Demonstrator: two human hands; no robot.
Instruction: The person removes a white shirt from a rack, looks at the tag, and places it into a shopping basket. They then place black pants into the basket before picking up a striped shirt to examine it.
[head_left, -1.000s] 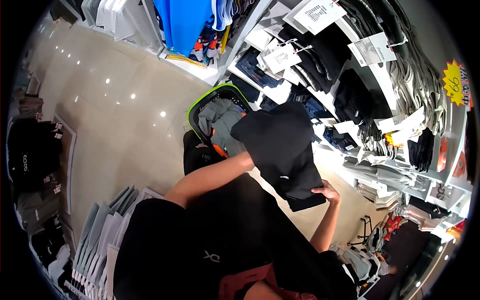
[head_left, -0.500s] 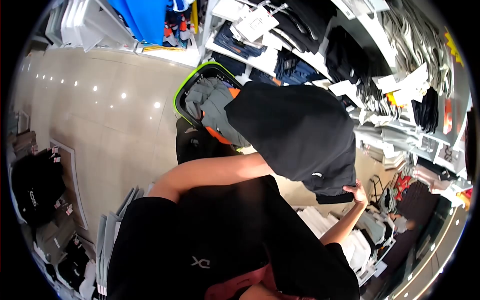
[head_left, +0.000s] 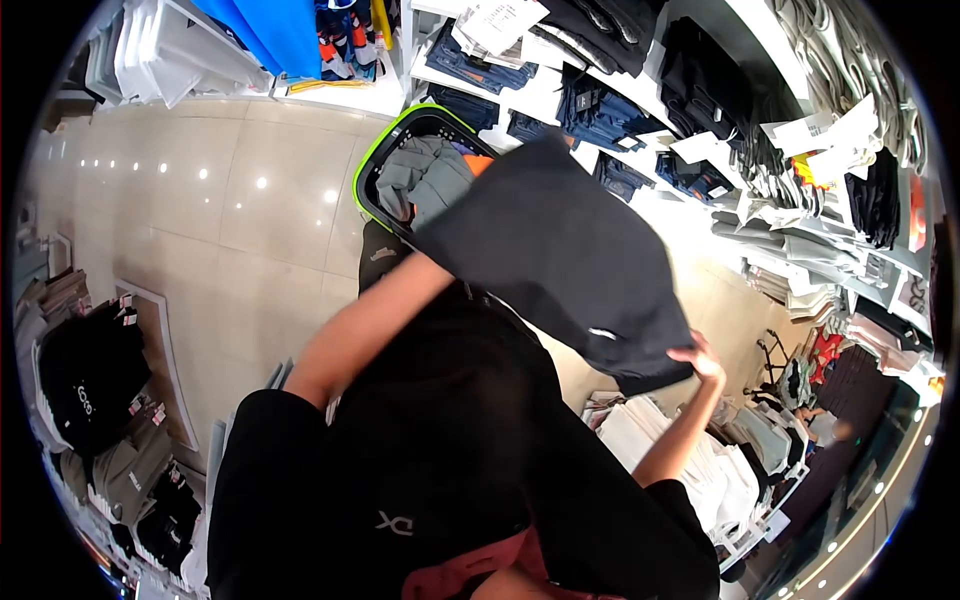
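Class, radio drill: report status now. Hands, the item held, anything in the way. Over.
Right hand grips black garment at lower corner. Left hand hidden behind it. Garment held up, hiding part of green-rimmed basket. Clothing shelves close ahead.

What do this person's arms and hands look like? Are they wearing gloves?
No gloves that show. The right hand is bare, with no watch showing. The left forearm and right forearm are bare too, below the short sleeves of a black top with a small white logo. The left hand is hidden behind the dark garment.
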